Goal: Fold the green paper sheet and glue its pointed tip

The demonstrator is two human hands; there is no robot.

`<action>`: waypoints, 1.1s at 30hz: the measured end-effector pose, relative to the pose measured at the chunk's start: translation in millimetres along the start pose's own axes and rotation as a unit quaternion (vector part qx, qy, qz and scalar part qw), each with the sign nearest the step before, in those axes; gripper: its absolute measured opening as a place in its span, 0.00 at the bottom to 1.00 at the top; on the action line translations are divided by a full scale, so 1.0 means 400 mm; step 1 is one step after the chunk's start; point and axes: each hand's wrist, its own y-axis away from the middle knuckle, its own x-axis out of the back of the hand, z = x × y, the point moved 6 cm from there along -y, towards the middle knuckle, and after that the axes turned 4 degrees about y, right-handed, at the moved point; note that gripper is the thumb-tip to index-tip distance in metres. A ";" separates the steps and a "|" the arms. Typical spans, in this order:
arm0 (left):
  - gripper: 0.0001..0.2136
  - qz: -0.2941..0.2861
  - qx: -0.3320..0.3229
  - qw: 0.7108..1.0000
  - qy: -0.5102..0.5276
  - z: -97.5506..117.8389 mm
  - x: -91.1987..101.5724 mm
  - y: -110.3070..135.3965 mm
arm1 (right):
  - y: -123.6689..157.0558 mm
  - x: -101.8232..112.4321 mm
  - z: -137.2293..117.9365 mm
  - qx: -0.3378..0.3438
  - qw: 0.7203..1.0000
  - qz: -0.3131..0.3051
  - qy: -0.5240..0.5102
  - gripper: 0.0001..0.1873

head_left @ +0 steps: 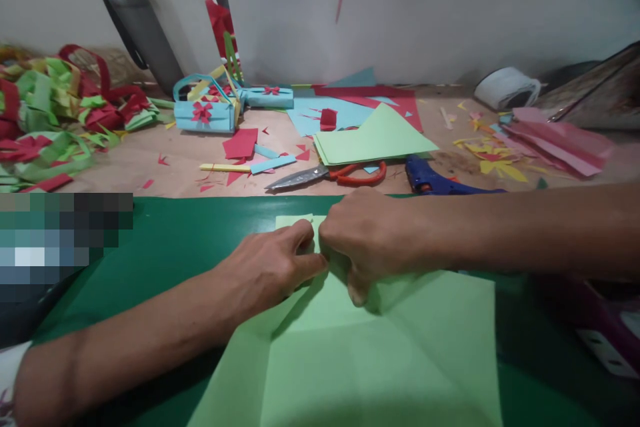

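Note:
A light green paper sheet [380, 353] lies on a dark green mat [170, 240] in front of me, creased into sections, its far corner folded over. My left hand [270, 263] rests on the sheet's far left part, fingers closed and pressing the fold. My right hand [370, 240] sits right beside it, curled into a pinch on the same folded edge, thumb pressing down on the paper. The two hands touch at the fingertips.
Beyond the mat lie orange-handled scissors [330, 175], a blue glue gun [435, 180], a stack of light green sheets [375, 140], a blue paper basket [205, 107], pink paper [560, 137], a white tape roll [507, 88] and green and red paper strips [50, 120].

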 end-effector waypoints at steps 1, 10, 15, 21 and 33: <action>0.03 0.001 -0.007 1.000 0.001 0.003 0.001 0.001 | 0.000 0.000 -0.004 -0.008 1.000 -0.017 0.011 0.14; 0.04 0.019 -0.032 0.999 0.006 -0.012 -0.005 0.002 | -0.003 0.003 -0.012 -0.007 0.999 -0.021 0.025 0.14; 0.06 0.008 0.009 0.999 0.047 -0.014 -0.002 -0.005 | -0.014 -0.003 0.040 0.005 0.997 0.046 -0.059 0.22; 0.09 0.001 0.046 0.996 0.079 -0.010 0.011 0.000 | -0.019 -0.006 0.055 0.019 0.993 0.079 -0.090 0.19; 0.11 0.032 -0.134 0.986 -0.090 -0.023 0.009 0.017 | -0.006 -0.007 0.058 -0.030 0.991 0.107 -0.078 0.22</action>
